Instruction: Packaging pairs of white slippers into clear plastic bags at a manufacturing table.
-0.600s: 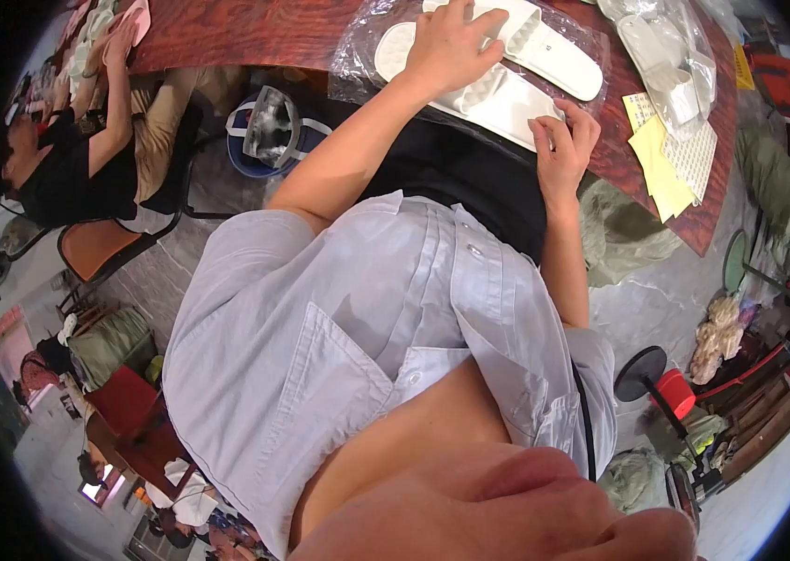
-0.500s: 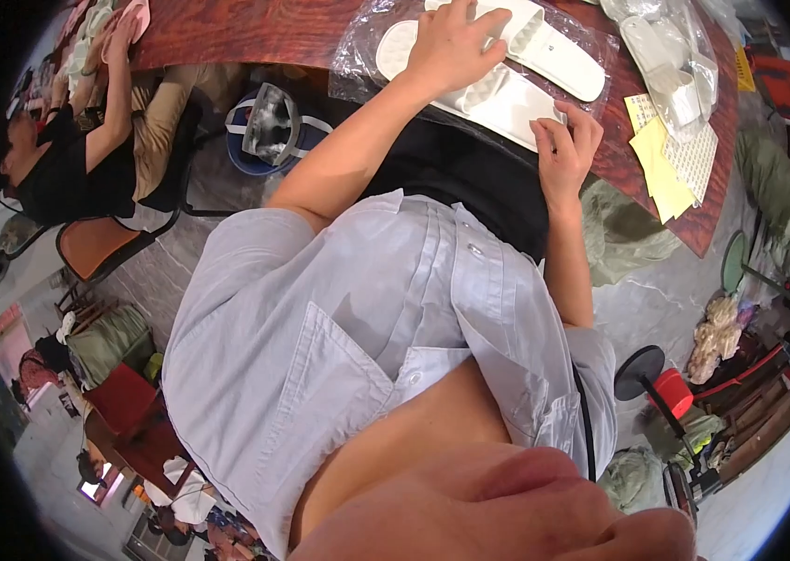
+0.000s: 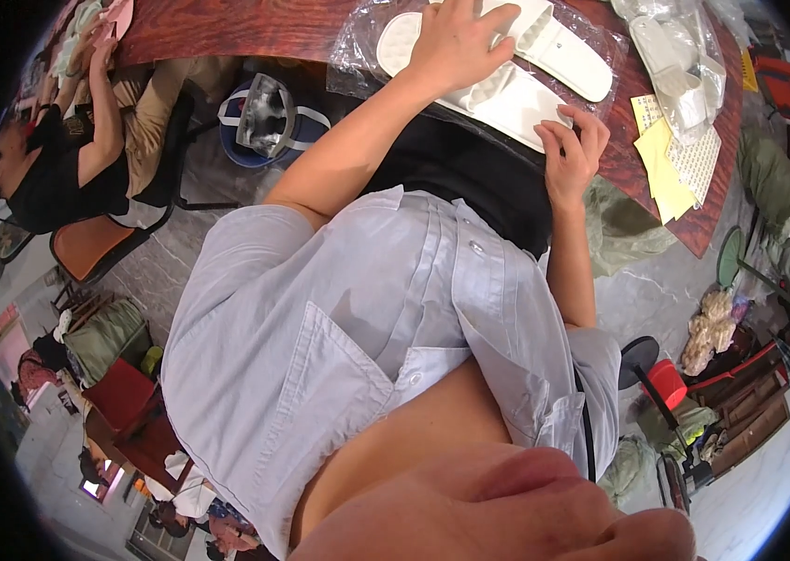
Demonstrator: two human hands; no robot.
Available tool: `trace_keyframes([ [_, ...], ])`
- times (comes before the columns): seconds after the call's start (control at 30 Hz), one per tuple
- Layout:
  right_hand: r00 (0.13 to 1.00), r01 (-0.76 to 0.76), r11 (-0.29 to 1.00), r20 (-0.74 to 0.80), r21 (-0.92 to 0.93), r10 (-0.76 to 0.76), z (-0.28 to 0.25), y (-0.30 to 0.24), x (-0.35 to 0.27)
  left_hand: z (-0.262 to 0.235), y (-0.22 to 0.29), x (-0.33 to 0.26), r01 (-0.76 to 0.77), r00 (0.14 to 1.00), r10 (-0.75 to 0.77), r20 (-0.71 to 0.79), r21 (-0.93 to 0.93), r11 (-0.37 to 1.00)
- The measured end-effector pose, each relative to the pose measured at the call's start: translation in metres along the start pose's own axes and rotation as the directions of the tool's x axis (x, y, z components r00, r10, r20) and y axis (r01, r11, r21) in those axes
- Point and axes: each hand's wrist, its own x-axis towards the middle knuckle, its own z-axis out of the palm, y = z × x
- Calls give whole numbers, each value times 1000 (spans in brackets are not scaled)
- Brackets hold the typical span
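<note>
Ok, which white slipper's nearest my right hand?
The slipper nearest you: its end is by your right hand; its mate and the bagged ones lie farther off.

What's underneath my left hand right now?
Under your left hand lies a white slipper: one rounded end shows on the left, more of it on the right. The part directly beneath your palm is covered.

head view | wide, facing down | shirt close, hands farther
</note>
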Motion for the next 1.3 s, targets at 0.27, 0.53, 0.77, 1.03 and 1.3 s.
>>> trace_keyframes([
  [0.27, 1000, -11, 999, -21, -48, 10, 2, -2, -5, 0, 2, -1, 47, 999, -47, -8, 5, 999],
  [0.53, 951, -297, 950, -60, 98, 304, 3, -2, 4, -8, 12, -10, -456, 886, 446, -125, -64, 888],
  [0.77, 992, -115, 989, -52, -91, 111, 9, -1, -6, 10, 16, -29, -586, 800, 585, 136, -34, 810],
  [1.03, 993, -68, 997, -98, -38, 64, 7, 2, -5, 1, 20, -30, -613, 763, 601, 237, -28, 789],
  [1.3, 991, -53, 998, -120, -20, 50, 5, 3, -8, -1, 19, -28, -644, 738, 616, 275, 14, 765],
])
